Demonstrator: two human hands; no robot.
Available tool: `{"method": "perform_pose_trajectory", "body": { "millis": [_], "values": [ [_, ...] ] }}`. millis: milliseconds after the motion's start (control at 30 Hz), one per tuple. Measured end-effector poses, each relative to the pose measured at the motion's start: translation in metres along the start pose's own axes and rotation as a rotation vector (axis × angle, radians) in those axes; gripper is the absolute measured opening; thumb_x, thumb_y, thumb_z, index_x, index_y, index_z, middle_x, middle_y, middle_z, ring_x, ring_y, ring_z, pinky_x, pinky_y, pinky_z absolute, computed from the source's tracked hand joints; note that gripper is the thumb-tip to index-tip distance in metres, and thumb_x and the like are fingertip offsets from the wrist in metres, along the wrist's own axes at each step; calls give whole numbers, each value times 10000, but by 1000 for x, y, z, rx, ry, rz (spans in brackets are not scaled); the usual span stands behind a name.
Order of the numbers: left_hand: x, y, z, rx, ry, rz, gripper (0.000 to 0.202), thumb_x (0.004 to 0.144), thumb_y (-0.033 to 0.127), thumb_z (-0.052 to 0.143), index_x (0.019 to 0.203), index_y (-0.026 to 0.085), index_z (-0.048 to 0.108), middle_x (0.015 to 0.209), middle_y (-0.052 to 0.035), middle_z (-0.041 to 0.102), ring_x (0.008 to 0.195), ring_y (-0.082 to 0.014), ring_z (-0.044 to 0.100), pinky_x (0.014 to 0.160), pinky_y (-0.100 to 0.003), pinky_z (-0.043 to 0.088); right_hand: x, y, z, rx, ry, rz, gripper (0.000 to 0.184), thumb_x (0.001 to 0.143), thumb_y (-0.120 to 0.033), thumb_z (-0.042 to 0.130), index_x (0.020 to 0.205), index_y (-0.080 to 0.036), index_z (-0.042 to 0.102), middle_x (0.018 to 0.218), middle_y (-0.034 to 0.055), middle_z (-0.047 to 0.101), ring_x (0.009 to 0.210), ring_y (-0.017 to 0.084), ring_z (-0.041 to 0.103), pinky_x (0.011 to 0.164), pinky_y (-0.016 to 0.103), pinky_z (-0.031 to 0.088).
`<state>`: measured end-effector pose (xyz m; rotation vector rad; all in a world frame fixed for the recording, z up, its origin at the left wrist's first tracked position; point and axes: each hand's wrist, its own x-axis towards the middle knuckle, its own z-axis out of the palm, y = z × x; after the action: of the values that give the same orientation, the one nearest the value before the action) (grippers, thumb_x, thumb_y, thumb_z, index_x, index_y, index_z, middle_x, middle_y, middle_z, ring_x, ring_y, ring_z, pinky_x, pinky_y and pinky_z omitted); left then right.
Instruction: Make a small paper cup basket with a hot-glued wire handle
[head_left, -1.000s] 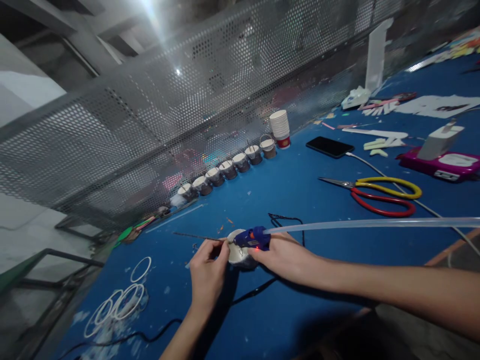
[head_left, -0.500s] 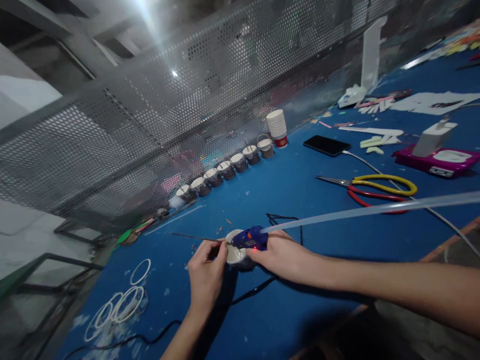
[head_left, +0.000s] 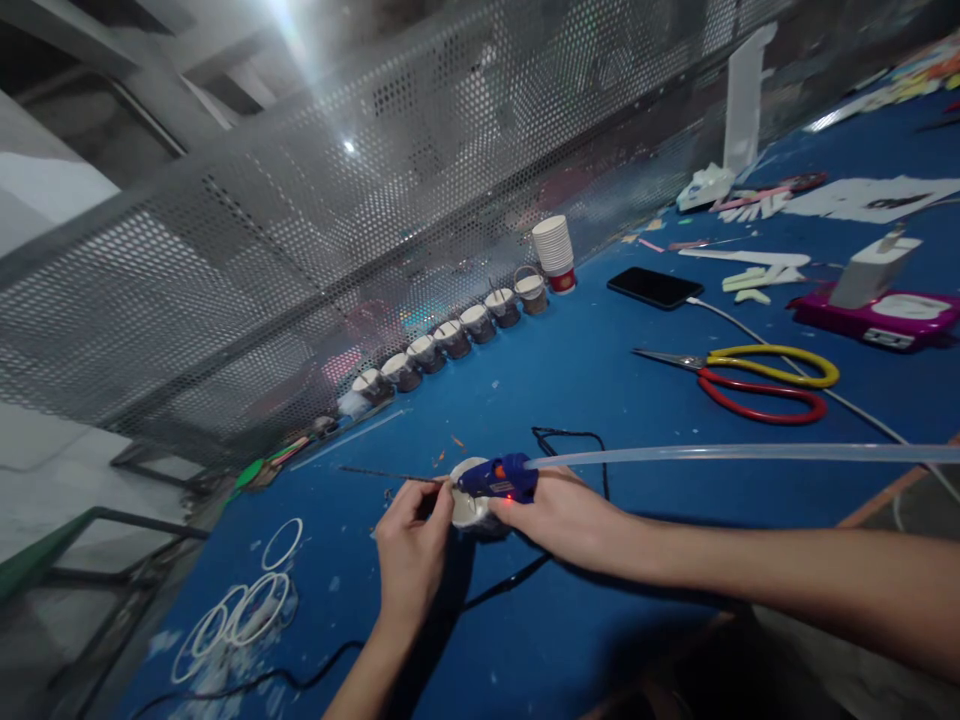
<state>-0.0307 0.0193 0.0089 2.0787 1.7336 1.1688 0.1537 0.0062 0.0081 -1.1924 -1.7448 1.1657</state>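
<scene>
My right hand [head_left: 553, 505] is closed around a blue glue gun [head_left: 489, 478] with a small red light. A long clear glue stick [head_left: 697, 454] trails from its back toward the right edge. The gun's nozzle is over a small white-rimmed cup [head_left: 471, 508], close to my left fingertips. My left hand [head_left: 415, 530] pinches a thin dark stick [head_left: 381, 472] at the cup's left rim; its free end points left. The gun covers part of the cup, and whether the nozzle touches the stick I cannot tell.
Several similar cups [head_left: 451, 338] line the mesh panel [head_left: 300, 250], beside stacked paper cups [head_left: 553, 245]. Right are a phone [head_left: 654, 287], red-and-yellow-handled scissors [head_left: 750, 375] and a magenta power strip [head_left: 885, 318]. White rings [head_left: 259, 608] lie left; a black cord [head_left: 285, 680] crosses the front.
The glue gun has tilted slightly, and the rear of its glue stick has swung down, uncovering the red scissor handle. My left hand holds almost the same place.
</scene>
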Motion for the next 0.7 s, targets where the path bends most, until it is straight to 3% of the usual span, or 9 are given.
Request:
{"method": "perform_pose_trajectory", "body": {
  "millis": [700],
  "values": [
    [1,1,0,0,1,21,207,751,357,581,666,179,644,692,-34,679,624,-163,591,593,-249,449,2,4,2,-64,-13,-17,244,820,-328,469,917,-215,662,850,16,690,728,183,593,678,256,439]
  ]
}}
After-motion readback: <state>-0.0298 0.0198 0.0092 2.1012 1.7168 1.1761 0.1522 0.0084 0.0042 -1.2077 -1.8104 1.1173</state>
